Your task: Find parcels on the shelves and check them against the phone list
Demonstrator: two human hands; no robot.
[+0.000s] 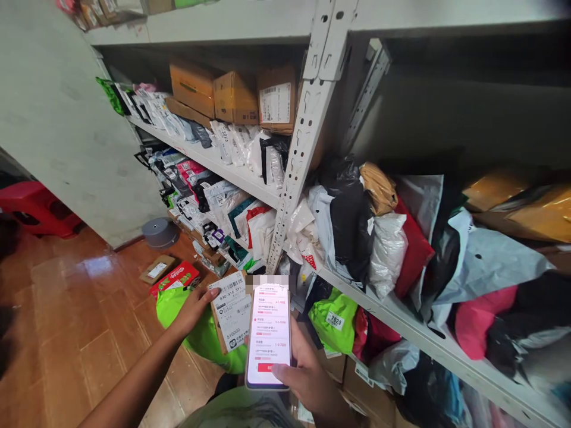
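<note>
We hold a phone [269, 334] upright in our right hand [307, 374], fingers wrapped round its lower edge and the thumb lying across the bottom of the lit screen, so the list on it faces us. Just left of the phone, our left hand [193, 309] grips a labelled parcel [232, 312] by its left edge, tilting the printed label towards us beside the screen, seemingly so the two can be read together. Behind the phone rises the slotted shelf post [294, 160], with bagged parcels [366, 238] crammed on shelves either side. Left of the phone, a green bag [172, 306] lies on the wooden floor [66, 309].
</note>
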